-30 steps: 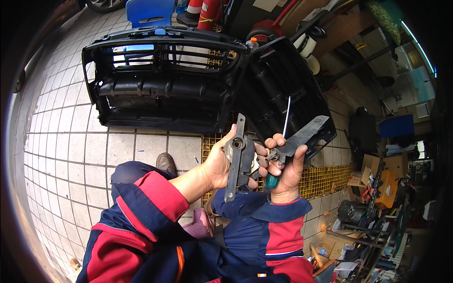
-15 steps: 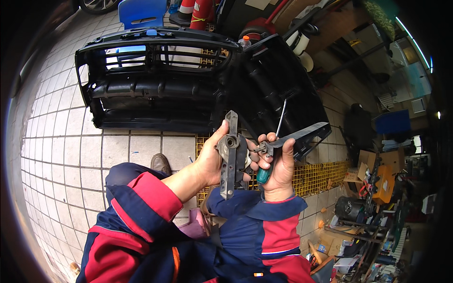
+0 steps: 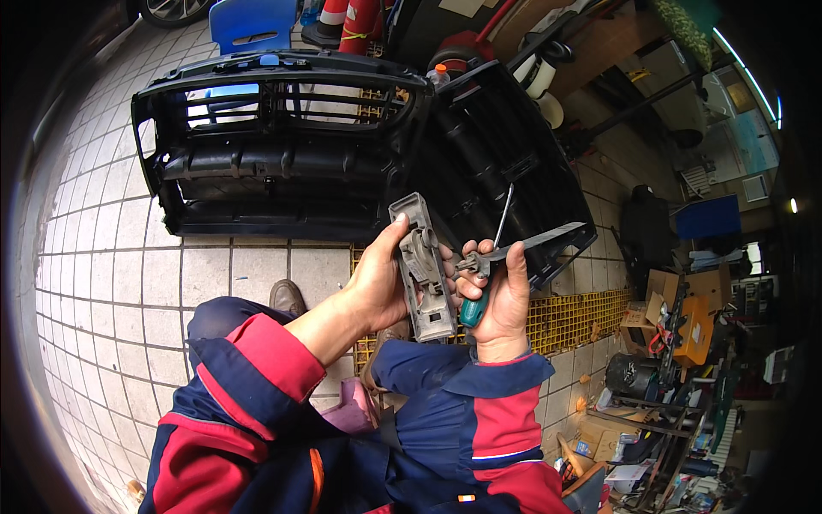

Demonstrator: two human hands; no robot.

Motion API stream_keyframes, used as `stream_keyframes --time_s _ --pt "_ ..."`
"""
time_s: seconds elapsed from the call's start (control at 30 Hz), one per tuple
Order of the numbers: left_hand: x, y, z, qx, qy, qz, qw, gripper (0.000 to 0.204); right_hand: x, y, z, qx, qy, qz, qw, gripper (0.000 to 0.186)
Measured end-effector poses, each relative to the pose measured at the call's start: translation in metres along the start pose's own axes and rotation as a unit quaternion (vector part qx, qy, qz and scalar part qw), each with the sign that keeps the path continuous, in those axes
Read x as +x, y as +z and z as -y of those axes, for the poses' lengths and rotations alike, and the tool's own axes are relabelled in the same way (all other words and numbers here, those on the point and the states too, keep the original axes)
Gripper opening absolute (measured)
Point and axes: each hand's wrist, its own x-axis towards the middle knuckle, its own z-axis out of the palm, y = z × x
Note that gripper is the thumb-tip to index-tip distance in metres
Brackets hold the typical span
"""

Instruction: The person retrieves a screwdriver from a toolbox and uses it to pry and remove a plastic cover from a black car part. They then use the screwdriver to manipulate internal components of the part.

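Grasped in my left hand (image 3: 377,278) is a long grey plastic bracket (image 3: 435,319), its hollow, ribbed face turned up and its length running away from me. My right hand (image 3: 505,315) is closed round a screwdriver (image 3: 473,311) with a green handle; its metal shaft points up and away. Between the same hand's thumb and fingers sits a second grey part with a clip-like end and a long flat arm (image 3: 541,236) reaching to the right. The right fingertips are close to the bracket's right edge; whether they touch it, I cannot tell.
Beyond my hands a large black car bumper frame (image 3: 282,163) lies on the tiled floor (image 3: 111,274), with another black panel (image 3: 505,128) beside it. A yellow floor grating (image 3: 565,324) runs to the right. Boxes, including an orange one (image 3: 695,332), and tools clutter the right side.
The bracket has been turned over in my left hand: its narrow bar and round socket faced me before, and now its hollow trough does. My right hand keeps its hold on the screwdriver.
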Motion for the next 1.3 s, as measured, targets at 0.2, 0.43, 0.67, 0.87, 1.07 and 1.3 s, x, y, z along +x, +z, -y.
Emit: stream_keyframes --time_s 0.2,0.43,0.67,0.87,1.07,1.3 --pt "0.0 0.003 -0.001 0.086 0.058 -0.054 0.993 0.068 0.003 -0.002 0.004 -0.014 -0.024 -0.022 0.999 0.052" --pt "-0.004 0.007 0.0 0.108 0.095 0.035 0.989 0.052 0.004 -0.014 0.019 -0.01 -0.05 -0.069 0.996 0.048" --pt "0.001 0.007 0.005 0.265 0.156 -0.035 0.951 0.058 0.003 -0.018 0.024 -0.073 -0.063 -0.067 0.993 0.047" --pt "-0.001 0.003 0.001 0.147 0.119 0.013 0.982 0.054 0.004 -0.016 0.021 -0.078 -0.059 -0.044 0.994 0.051" --pt "0.0 -0.001 0.0 0.034 0.079 0.074 0.994 0.043 0.005 -0.014 0.019 -0.054 -0.055 -0.037 0.996 0.053" --pt "0.0 -0.003 0.003 0.036 0.06 0.067 0.995 0.037 0.004 -0.012 0.02 -0.025 -0.051 -0.05 0.997 0.051"
